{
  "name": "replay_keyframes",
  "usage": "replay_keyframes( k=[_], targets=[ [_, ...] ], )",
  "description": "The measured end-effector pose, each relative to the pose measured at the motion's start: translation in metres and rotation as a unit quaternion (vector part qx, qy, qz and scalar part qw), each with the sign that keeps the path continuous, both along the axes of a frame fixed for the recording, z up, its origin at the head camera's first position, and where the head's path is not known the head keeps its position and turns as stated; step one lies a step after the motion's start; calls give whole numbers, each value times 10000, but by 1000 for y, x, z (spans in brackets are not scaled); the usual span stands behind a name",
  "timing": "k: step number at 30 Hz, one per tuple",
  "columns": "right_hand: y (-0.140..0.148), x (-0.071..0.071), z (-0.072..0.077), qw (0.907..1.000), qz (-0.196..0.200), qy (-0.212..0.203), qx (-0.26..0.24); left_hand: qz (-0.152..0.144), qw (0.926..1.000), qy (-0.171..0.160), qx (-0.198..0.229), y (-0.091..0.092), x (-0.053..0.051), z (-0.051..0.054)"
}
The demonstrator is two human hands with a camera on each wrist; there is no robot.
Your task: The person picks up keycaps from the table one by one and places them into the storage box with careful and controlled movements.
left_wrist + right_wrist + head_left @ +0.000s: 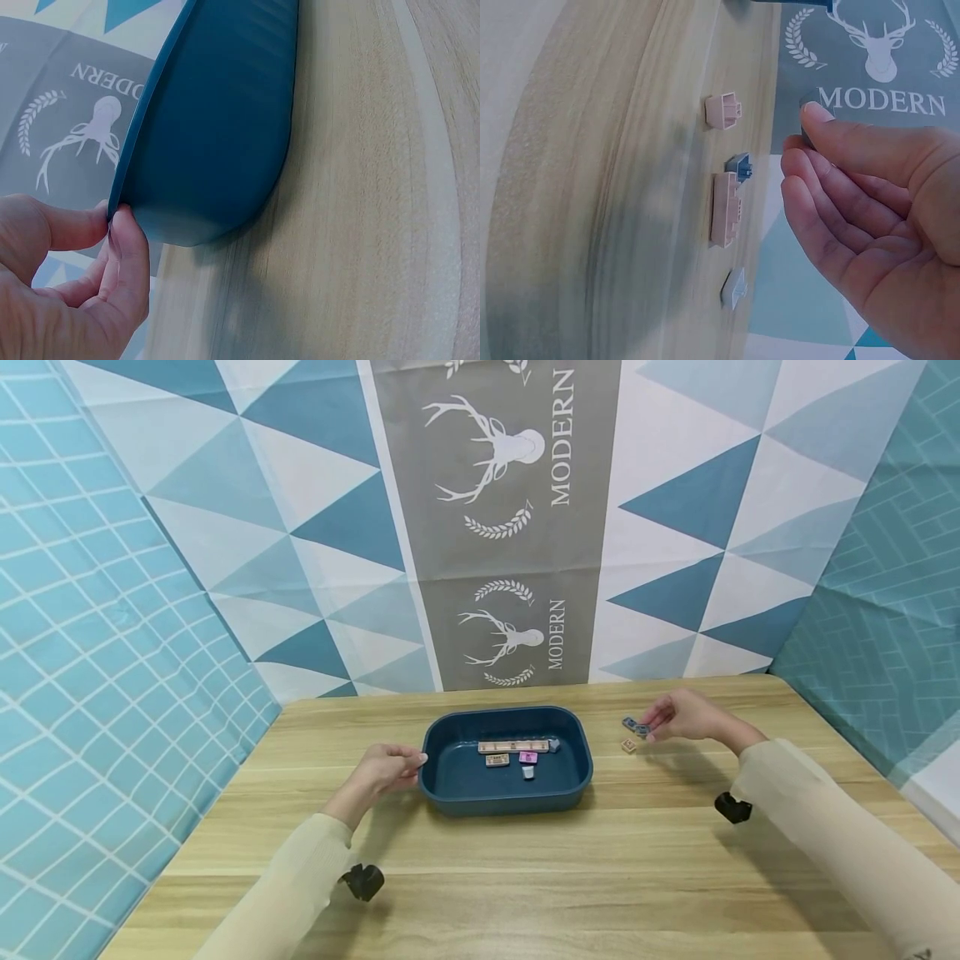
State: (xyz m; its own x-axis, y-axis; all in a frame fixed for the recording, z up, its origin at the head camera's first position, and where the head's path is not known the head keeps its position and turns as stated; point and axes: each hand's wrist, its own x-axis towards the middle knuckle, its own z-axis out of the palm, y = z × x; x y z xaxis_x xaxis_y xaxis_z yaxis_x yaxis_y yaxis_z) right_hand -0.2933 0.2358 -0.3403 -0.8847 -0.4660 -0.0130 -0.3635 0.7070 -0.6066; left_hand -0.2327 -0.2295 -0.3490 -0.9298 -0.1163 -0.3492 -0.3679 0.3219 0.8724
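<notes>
My left hand (386, 768) pinches the left rim of a dark blue plastic tub (510, 807) between thumb and fingers. Inside lie several keycaps: a long beige spacebar keycap (513, 747), a tan keycap (497, 761), a purple keycap (528, 757), a white keycap (528, 772) and a grey one. To the right of the tub, my right hand (681, 714) is raised over the table; in the right wrist view its thumb and forefinger pinch a small dark keycap (806, 105), mostly hidden by the fingers.
In the right wrist view, two pink keycaps, one short (721, 112) and one longer (724, 210), lie on the wooden table (525, 877) with a dark blue keycap (739, 169) and a pale grey keycap (733, 289). A patterned backdrop (517, 560) stands behind the table.
</notes>
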Motion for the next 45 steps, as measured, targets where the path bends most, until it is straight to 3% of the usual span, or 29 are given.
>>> replay_keyframes(
  k=[10,33,45],
  targets=[
    [-6,-1,9,9996,292,-32,-32,-18,10000,14,5,0,0,1],
    [-23,-2,32,9973,398,-456,409,8,10000,40,22,0,1,-1],
    [-30,-3,40,9964,505,-568,375,10,10000,63,28,0,1,-1]
  ],
)
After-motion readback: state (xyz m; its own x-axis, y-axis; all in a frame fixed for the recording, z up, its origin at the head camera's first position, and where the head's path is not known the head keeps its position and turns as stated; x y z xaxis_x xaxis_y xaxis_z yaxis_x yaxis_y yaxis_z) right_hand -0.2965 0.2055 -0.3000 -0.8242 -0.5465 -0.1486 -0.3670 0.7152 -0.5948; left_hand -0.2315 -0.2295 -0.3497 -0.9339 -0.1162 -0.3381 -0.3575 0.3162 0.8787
